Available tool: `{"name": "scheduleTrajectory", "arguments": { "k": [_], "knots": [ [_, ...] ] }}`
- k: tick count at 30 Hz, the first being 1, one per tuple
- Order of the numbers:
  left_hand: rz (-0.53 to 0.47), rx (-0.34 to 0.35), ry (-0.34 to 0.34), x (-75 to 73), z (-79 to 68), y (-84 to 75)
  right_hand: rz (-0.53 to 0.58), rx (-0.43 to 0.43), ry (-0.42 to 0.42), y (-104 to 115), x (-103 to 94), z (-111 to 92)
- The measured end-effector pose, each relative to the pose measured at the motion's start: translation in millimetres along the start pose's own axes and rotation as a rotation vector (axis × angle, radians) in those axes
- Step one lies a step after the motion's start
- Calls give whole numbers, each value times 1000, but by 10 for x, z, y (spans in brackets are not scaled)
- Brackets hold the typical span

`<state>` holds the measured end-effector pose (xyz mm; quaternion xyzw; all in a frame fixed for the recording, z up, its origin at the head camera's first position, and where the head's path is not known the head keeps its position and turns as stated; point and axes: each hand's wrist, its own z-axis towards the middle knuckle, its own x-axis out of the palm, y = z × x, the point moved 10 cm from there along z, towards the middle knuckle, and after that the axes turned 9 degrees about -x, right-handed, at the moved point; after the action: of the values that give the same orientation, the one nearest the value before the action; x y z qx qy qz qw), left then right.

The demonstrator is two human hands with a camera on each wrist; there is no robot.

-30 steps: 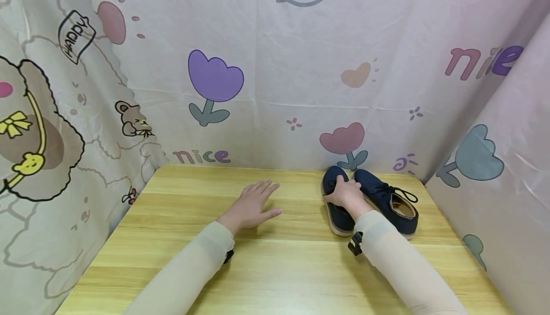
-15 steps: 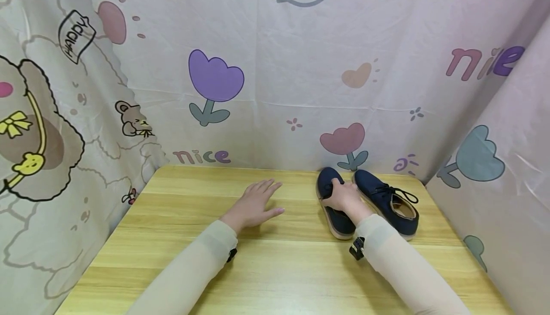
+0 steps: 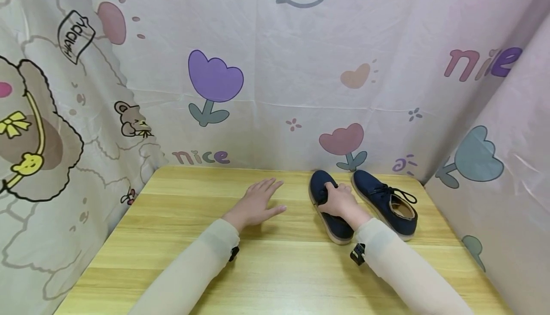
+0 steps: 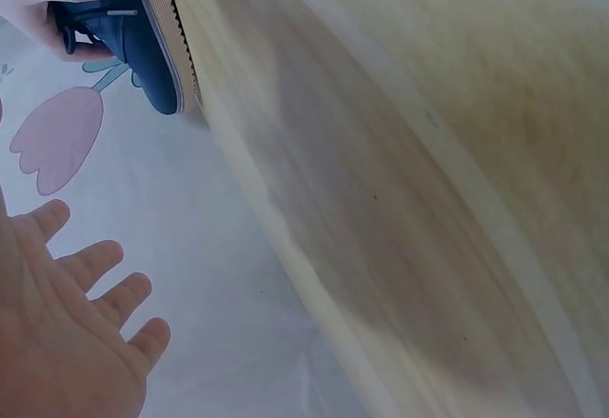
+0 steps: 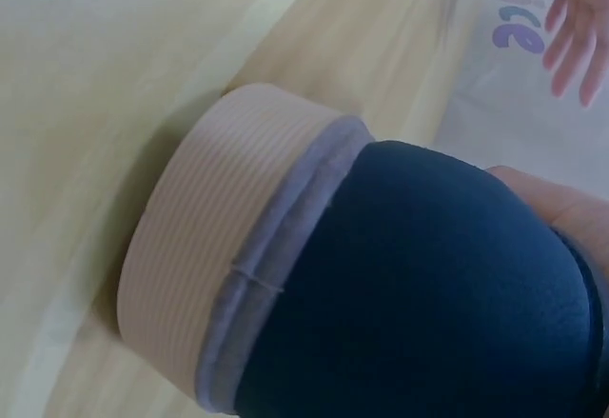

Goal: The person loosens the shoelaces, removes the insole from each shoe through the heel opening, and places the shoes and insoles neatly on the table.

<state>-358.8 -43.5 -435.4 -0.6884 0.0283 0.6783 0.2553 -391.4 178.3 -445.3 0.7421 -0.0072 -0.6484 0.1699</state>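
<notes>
Toward the right of the table in the head view, my right hand (image 3: 341, 203) grips a navy shoe (image 3: 319, 183) across its middle, with the thumb on the near left side. The shoe's toe points to the back wall; its tan ribbed heel (image 5: 219, 237) fills much of the right wrist view. Its mate, a second navy shoe (image 3: 369, 186) with black laces tied in a bow, stands just to the right, apart from the first. My left hand (image 3: 255, 204) hovers left of the shoes, fingers spread, holding nothing. In the left wrist view the left palm (image 4: 57, 332) shows bare.
The light wooden table (image 3: 275, 267) reaches to a patterned curtain (image 3: 275, 67) at the back, with more curtain on both sides. A small black device (image 3: 358, 254) is worn at the right wrist.
My right hand has shifted the gripped shoe leftward and slightly nearer, widening the gap to the other shoe. The left hand has drifted a little to the right.
</notes>
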Motion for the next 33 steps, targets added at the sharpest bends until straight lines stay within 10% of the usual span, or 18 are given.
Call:
{"name": "scheduleTrajectory", "arguments": {
  "k": [33],
  "knots": [
    [14,-22,12,18,94,47,-76,-196,3,533,85,-178]
  ]
}}
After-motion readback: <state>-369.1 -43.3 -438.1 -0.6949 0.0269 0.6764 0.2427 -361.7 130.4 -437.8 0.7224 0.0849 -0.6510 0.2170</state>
